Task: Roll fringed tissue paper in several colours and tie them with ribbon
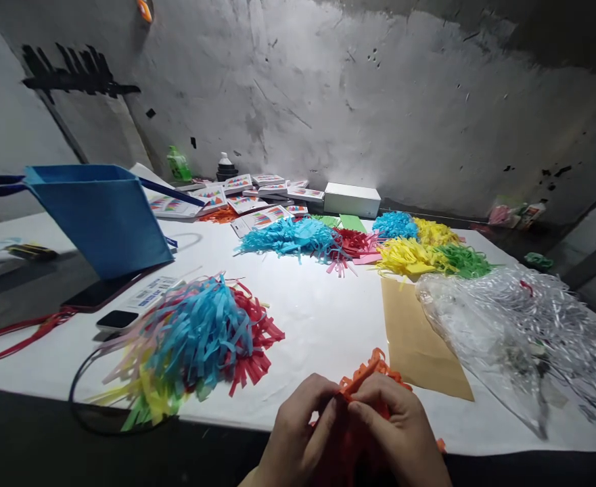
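Observation:
Both my hands are at the near edge of the white table (318, 318), closed together on a bunch of orange fringed paper strips (371, 370). My left hand (298, 433) grips the bunch from the left. My right hand (404, 433) pinches it from the right, with the fringe sticking up above my fingers. A mixed pile of blue, red, yellow and green fringed paper (196, 338) lies just to the left of my hands.
A blue bag (105, 216) stands at the left beside a dark phone (118, 319) and red cords (18, 335). Brown paper (419, 338) and a clear plastic bag of silver strips (525, 325) lie right. Coloured fringe piles (292, 238), card packs (262, 196) and a white box (352, 199) sit by the wall.

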